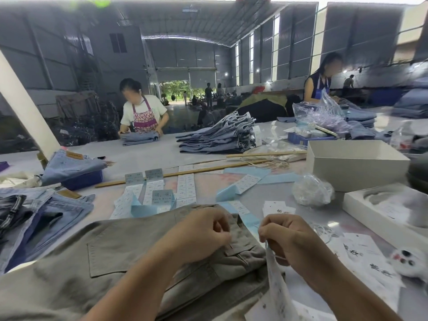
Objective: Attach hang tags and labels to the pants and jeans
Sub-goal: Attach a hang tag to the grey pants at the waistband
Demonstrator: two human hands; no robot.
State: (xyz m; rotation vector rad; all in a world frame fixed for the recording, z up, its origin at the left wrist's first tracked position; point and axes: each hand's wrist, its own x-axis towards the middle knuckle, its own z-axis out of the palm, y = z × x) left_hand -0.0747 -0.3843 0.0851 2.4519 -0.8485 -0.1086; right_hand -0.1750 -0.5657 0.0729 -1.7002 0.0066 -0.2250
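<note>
Khaki pants [120, 256] lie folded across the near table edge, waistband to the right. My left hand [203, 230] rests on the waistband with fingers curled, pinching at the fabric near a belt loop. My right hand [284, 237] is just right of the waistband, fingers curled around a white hang tag [276, 281] that hangs down from it. A thin string between the two hands is hard to make out. Sheets of white size labels [185, 188] on blue backing lie beyond the pants. Loose white hang tags [361, 253] lie at the right.
Blue jeans [53, 212] are piled at the left, and a stack of jeans [220, 135] stands mid-table. An open white box [354, 163], a clear plastic bag [312, 191], a white tray [389, 209] and wooden sticks [208, 170] lie around. Two other people work across the table.
</note>
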